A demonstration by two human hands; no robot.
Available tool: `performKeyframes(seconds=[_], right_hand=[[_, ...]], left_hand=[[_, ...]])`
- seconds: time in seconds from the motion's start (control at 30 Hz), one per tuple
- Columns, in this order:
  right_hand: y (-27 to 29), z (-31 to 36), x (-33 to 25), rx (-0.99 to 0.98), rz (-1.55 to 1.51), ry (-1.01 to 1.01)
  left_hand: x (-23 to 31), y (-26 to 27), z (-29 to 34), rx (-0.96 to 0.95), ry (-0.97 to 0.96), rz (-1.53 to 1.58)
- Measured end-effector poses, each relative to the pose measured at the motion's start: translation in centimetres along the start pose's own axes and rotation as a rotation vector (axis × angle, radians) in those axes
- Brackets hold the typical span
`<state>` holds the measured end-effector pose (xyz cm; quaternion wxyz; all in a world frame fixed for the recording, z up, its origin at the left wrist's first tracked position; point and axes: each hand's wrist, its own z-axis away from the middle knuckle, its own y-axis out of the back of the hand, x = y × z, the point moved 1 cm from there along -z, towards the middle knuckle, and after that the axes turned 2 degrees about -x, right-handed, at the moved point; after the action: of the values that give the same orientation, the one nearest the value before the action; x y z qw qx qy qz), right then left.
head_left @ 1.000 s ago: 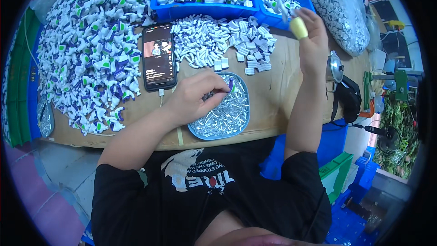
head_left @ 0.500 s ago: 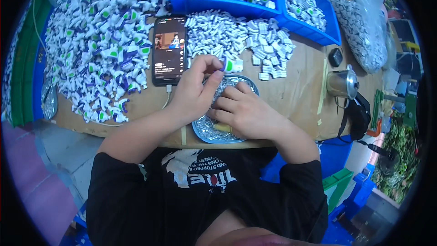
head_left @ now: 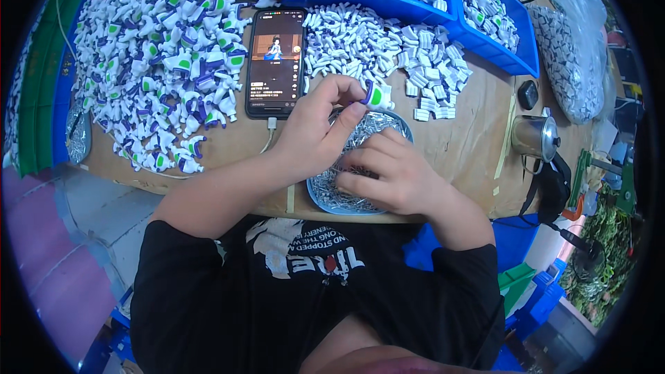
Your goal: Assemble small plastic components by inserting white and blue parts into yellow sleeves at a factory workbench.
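My left hand [head_left: 320, 123] pinches a small plastic figure part [head_left: 377, 95], white with a purple edge and a green patch, between thumb and forefinger. It is held just above the far rim of a blue tray [head_left: 323, 203]. Loose thin metal pins [head_left: 339, 197] fill the tray. My right hand [head_left: 393, 174] is over the tray with curled fingers dipping among the pins. Its fingertips are partly hidden, so whatever they grip does not show. A large heap of similar figure parts [head_left: 163, 62] spreads at the left.
Behind my hands lie a phone [head_left: 276, 62] on a cable, small white pieces [head_left: 353, 38] and ribbed white blocks [head_left: 433, 73]. Blue bins [head_left: 499, 55] of parts stand at the back. At the right are a metal cup [head_left: 532, 137] and a clear bag [head_left: 564, 62] of parts.
The whole view has shifted, moving the table's things rightward in the picture. My left hand keeps the figure part. A yellowish piece seen by my right fingers no longer shows.
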<state>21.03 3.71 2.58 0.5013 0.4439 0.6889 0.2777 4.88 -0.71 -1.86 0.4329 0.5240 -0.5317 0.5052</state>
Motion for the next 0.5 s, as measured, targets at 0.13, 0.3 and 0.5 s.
performKeyframes(seconds=[0.13, 0.3, 0.5], right_hand=[[0.1, 0.5, 0.5, 0.234, -0.077, -0.064], [0.6, 0.5, 0.5, 0.559, -0.036, -0.372], [0.3, 0.7, 0.8, 0.609, -0.02, -0.4]], left_hand=[[0.3, 0.1, 0.2, 0.05, -0.002, 0.099], [1.1, 0.3, 0.2, -0.042, 0.003, -0.044], [1.6, -0.1, 0.2, -0.004, -0.043, -0.123]])
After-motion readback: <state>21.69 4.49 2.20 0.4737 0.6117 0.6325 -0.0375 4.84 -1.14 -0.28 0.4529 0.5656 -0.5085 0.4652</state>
